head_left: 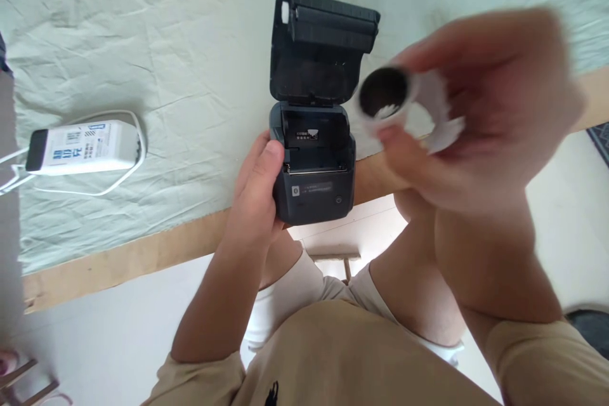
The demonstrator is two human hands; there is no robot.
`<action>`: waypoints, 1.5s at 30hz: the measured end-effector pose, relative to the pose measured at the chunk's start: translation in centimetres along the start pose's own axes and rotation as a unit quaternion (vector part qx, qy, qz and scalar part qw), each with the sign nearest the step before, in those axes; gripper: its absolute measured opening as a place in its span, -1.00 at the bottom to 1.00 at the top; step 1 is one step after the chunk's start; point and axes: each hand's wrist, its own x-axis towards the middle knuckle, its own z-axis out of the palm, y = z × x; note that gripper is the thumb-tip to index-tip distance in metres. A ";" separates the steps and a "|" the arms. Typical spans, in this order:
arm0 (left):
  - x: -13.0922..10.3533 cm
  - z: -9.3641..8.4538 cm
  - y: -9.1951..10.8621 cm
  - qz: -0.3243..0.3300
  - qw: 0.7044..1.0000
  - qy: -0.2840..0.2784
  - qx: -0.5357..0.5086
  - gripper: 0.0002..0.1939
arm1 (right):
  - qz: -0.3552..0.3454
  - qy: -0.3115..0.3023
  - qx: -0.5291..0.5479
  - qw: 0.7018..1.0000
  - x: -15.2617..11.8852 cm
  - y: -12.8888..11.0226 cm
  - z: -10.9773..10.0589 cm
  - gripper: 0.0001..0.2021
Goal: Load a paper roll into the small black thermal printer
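One paper roll is pinched between the right fingers, while left fingers clasp the open printer.

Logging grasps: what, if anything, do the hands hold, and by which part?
Left hand: black printer, by its left side. Right hand: white roll, by its outer surface.

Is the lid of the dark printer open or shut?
Open: the lid is swung back from the printer, which the left hand holds, and the compartment inside shows.
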 end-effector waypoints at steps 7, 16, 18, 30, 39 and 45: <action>-0.3 0.1 0.3 -0.008 1.000 0.005 0.012 -0.64 | -0.054 -0.053 -0.064 0.995 0.4 -1.7 3.0 -0.67; -0.2 0.1 0.2 -0.001 1.000 0.011 0.007 -0.69 | -0.067 -0.043 0.004 0.997 0.1 -1.0 3.1 -0.83; -0.2 0.1 0.2 0.002 1.000 0.014 0.003 -0.72 | -0.118 -0.018 0.030 0.992 -0.6 -1.2 3.4 -0.82; -0.3 -0.2 0.3 0.007 1.000 -0.002 0.014 -0.62 | -0.026 0.151 0.086 0.984 0.0 0.6 3.4 -0.95; -0.3 -0.1 0.4 0.005 0.999 -0.017 0.027 -0.63 | -0.020 -0.068 -0.022 0.997 0.3 -1.0 1.9 -0.89; -0.1 -0.1 0.3 0.006 0.999 -0.020 0.038 -0.58 | 0.054 -0.173 -0.056 0.982 1.6 -2.0 1.9 -0.77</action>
